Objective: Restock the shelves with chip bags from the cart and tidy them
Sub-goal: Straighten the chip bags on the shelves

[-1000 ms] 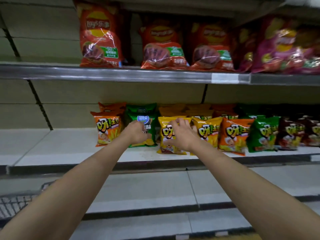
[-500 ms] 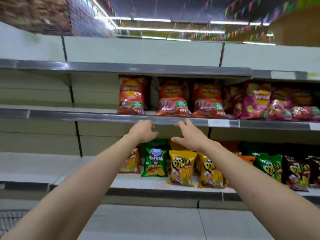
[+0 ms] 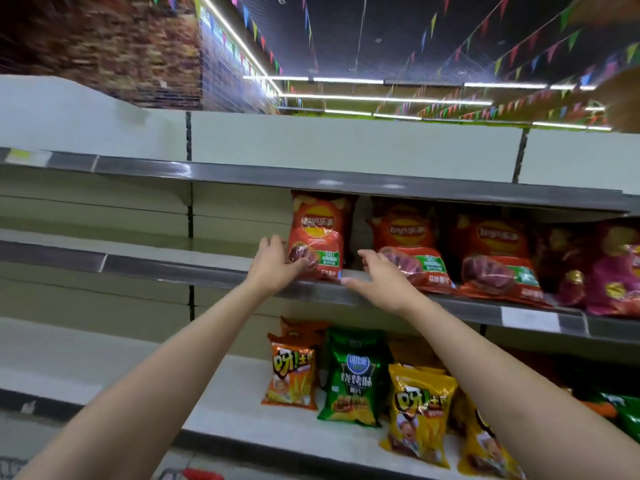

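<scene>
Three red chip bags stand on the middle shelf (image 3: 214,271). My left hand (image 3: 275,265) touches the lower left edge of the leftmost red bag (image 3: 318,233), fingers fairly straight beside it and the thumb against its front. My right hand (image 3: 381,277) is spread open over the gap between that bag and the second red bag (image 3: 412,244), fingertips at the second bag's lower left corner. A third red bag (image 3: 495,254) leans further right, with purple bags (image 3: 609,271) beyond it.
The lower shelf (image 3: 138,368) holds small orange (image 3: 291,372), green (image 3: 353,379) and yellow (image 3: 419,410) snack bags. The left part of the middle shelf and the top shelf (image 3: 242,174) are bare. A red cart handle (image 3: 201,474) shows at the bottom edge.
Both hands rose from the small bags on the lower shelf to the middle shelf and now reach the red bags. The view tilted upward.
</scene>
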A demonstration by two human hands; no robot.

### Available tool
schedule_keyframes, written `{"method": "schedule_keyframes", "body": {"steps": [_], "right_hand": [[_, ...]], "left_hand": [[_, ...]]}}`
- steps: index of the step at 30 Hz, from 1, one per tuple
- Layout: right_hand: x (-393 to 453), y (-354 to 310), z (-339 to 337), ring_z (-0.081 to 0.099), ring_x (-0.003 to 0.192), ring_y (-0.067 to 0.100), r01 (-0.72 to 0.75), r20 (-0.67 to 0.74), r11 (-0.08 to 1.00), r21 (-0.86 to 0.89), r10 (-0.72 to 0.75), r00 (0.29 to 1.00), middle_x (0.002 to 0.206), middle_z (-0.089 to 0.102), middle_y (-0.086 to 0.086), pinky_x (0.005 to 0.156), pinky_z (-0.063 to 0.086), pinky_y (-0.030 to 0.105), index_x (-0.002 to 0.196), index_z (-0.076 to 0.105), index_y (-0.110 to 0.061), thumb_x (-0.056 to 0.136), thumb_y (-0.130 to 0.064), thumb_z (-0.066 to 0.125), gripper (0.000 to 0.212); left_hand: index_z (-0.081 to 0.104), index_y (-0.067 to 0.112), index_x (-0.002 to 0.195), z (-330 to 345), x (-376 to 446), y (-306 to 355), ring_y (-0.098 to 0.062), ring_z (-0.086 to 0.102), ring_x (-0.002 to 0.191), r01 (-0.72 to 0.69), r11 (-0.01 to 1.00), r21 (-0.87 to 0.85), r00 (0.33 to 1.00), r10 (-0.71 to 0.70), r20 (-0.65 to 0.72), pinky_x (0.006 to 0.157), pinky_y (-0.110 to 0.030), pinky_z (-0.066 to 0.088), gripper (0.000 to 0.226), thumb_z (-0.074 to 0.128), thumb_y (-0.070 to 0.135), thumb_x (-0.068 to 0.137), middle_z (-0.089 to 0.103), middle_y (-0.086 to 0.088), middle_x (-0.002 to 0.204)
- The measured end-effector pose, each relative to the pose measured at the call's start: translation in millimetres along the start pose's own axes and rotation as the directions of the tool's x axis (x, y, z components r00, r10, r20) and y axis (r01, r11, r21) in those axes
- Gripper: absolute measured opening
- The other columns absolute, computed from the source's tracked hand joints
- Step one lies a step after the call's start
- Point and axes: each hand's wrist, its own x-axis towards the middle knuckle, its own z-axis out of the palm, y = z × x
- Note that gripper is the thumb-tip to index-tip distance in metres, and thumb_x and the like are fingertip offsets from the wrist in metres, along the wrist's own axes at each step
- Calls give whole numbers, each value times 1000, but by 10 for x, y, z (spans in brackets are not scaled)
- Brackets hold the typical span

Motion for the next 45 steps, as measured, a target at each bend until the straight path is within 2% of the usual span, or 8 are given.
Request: {"method": "schedule_keyframes", "body": {"steps": [5,11,14,18,28,33,38,45], "right_hand": [[630,49,240,33,140,24,-74,-49,974,215,86,995,156,27,9,110,33,38,154,-1,-19,87,-39,67,97],[1120,182,430,56,99,13,-131,34,935,329,127,991,133,52,4,83,51,24,141,27,-16,77,-41,76,84],[1219,260,530,56,109,15,-133,30,910,394,132,991,126,55,-2,97,50,36,133,36,-22,73,-45,78,77],[1238,328,582,59,107,16,-115,14,891,439,121,993,122,58,-1,97,51,38,124,39,-27,71,-46,79,69],[1218,323,582,56,99,5,-86,45,894,440,74,996,109,55,-12,73,47,16,129,36,-23,73,-30,82,73],[1240,381,614,59,109,14,-67,-39,876,478,97,994,119,57,-4,91,53,34,127,37,-25,72,-27,83,71],[1255,326,642,55,114,17,-53,-53,960,274,71,996,127,54,-1,96,49,33,136,34,-21,78,-36,78,75],[1231,276,649,52,119,19,-65,-101,979,192,86,991,133,51,2,96,48,33,137,35,-17,77,-47,75,78]], "left_hand": [[31,2,141,79,710,-279,-25,51,124,7,998,-67,978,7,210,93,-29,43,87,70,51,80,50,-11,136],[41,20,132,253,1106,-534,-10,61,107,4,982,-188,875,88,477,95,-28,50,103,85,60,49,61,5,118],[39,22,122,280,1184,-554,-4,58,100,-22,975,-222,873,127,472,79,-13,46,73,85,36,68,58,12,107],[39,24,128,339,1201,-651,-8,60,105,-9,958,-285,884,141,446,93,-26,48,83,84,45,62,60,7,117],[46,21,128,333,1199,-715,-10,63,104,92,919,-382,860,120,496,90,-26,49,79,84,30,59,64,1,118],[44,25,121,374,1208,-736,-1,60,95,12,937,-348,890,148,430,77,-14,47,67,85,22,69,62,12,105],[46,22,120,417,1229,-757,-19,61,110,-11,965,-262,919,113,379,99,-40,49,80,90,39,56,61,-3,122],[35,14,128,361,1148,-681,-23,45,124,-63,997,-34,948,71,311,104,-44,43,111,87,63,43,44,-6,132]]}}
